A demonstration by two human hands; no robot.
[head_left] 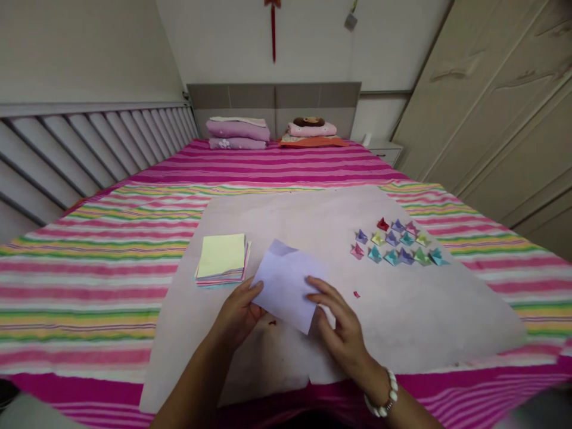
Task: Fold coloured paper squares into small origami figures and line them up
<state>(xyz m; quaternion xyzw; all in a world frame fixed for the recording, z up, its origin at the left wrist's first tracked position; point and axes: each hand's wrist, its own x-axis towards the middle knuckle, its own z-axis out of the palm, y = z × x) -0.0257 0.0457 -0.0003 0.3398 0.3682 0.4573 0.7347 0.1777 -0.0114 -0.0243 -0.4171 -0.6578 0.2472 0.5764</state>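
A lavender square of paper [286,286] is tilted above the white sheet, with a small folded flap at its top corner. My left hand [241,313] pinches its left edge, thumb on top and the other fingers underneath. On the right side, my right hand [337,325] rests its fingertips on the paper's face; the thumb is spread apart near the lower right edge. A bracelet of white beads [388,396] circles the right wrist. Left of the paper lies a stack of coloured paper squares [222,256], pale yellow uppermost.
Several small folded paper figures [392,239] stand in rows at the right. Little red scraps [356,294] lie on the white sheet [286,217], spread over a striped bed [98,262]. Folded bedding [239,132] sits by the headboard; a rail [102,143] runs along the left.
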